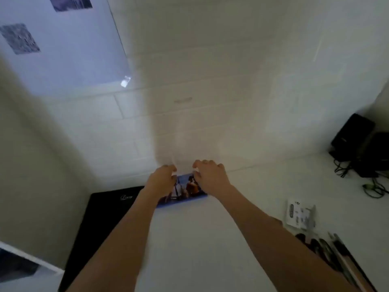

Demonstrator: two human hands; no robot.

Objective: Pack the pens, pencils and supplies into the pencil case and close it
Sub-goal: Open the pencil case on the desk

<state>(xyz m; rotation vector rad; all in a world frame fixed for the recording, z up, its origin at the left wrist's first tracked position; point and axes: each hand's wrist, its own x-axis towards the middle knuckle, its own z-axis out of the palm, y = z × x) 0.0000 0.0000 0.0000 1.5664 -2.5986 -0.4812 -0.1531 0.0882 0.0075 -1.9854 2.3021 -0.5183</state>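
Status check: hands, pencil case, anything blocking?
Both hands on the pencil case at the table's far edge: left hand, right hand, grip unclear through blur. Pens unpacked, near right. Nothing in the way.

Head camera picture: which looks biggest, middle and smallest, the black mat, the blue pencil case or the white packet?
1. black mat
2. blue pencil case, partly hidden by both hands
3. white packet, looks close to the case, so that order is unsure
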